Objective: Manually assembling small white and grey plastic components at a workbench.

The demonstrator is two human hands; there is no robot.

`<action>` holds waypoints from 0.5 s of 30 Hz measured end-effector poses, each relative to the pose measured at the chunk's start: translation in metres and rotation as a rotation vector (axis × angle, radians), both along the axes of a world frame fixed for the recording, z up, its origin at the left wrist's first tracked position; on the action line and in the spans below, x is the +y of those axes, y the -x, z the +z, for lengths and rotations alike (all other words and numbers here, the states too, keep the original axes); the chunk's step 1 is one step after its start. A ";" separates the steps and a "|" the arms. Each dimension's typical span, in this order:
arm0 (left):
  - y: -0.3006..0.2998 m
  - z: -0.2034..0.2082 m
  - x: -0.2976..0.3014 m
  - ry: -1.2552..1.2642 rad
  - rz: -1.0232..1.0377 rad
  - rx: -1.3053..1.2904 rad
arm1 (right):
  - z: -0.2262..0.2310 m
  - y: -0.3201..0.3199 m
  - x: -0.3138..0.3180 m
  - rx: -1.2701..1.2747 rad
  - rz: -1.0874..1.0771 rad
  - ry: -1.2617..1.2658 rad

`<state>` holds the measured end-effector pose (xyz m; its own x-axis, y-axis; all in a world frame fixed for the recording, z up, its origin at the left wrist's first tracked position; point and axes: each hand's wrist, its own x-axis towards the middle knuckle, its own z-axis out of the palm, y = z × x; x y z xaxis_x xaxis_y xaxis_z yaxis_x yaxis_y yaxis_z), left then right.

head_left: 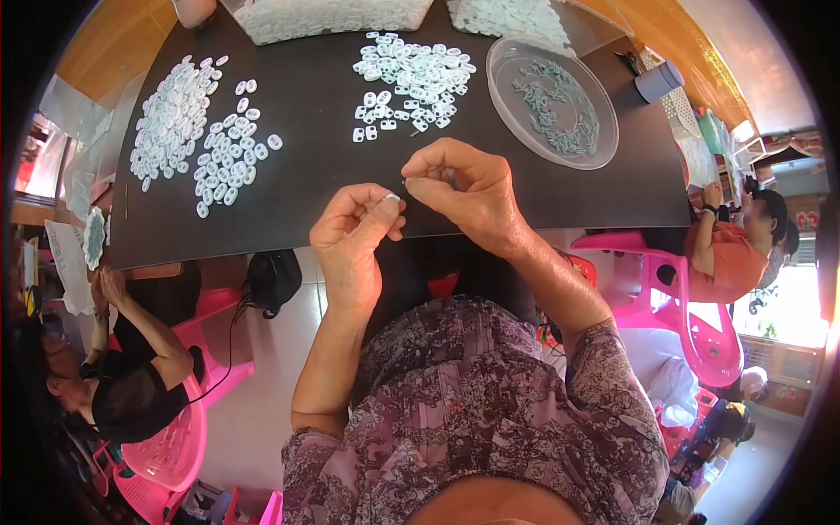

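Observation:
Above the table's near edge, my left hand (pixel 348 241) pinches a small white plastic piece (pixel 392 198) between thumb and fingertips. Close to its right, my right hand (pixel 472 188) is closed in a pinch; a tiny dark bit shows at its fingertips, too small to name. Beyond the hands lies a heap of white oval two-holed plastic pieces (pixel 416 74). Further left are a loose group of similar ovals (pixel 229 162) and a larger heap (pixel 172 118). A round clear tray (pixel 496 103) at the right holds many small grey-green parts (pixel 558 105).
Two clear containers of white pieces (pixel 328 19) (pixel 507 24) stand along the far edge of the dark table (pixel 297 175). A grey cup (pixel 658 81) is at the far right. People sit at both sides near pink chairs (pixel 700 337) (pixel 171 433).

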<state>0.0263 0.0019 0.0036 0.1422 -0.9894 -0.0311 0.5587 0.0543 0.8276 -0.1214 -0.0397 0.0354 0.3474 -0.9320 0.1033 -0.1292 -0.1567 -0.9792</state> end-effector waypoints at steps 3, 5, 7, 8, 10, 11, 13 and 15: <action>0.000 0.001 0.001 -0.013 -0.051 -0.049 | -0.004 0.000 0.005 -0.061 -0.004 -0.028; -0.001 -0.001 0.003 -0.009 -0.076 -0.076 | -0.003 -0.001 0.007 0.023 -0.012 0.112; -0.003 -0.007 0.004 0.077 -0.067 -0.165 | -0.004 -0.001 0.008 0.023 -0.011 0.096; -0.003 -0.007 0.005 0.077 -0.068 -0.164 | -0.005 -0.001 0.008 0.022 -0.010 0.080; -0.003 -0.005 0.006 0.038 -0.063 -0.231 | -0.005 -0.001 0.009 0.039 -0.017 0.086; -0.004 -0.005 0.006 0.039 -0.062 -0.230 | -0.005 -0.001 0.010 0.054 -0.024 0.092; -0.006 -0.006 0.006 0.063 -0.069 -0.318 | -0.006 -0.002 0.012 0.063 -0.033 0.107; -0.006 -0.008 0.005 0.136 -0.015 -0.449 | -0.007 -0.004 0.015 0.072 -0.042 0.120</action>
<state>0.0322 0.0066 -0.0044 0.0980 -0.9821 0.1606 0.1489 0.1740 0.9734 -0.1173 -0.0247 0.0282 0.3191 -0.9282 0.1914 -0.2077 -0.2655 -0.9415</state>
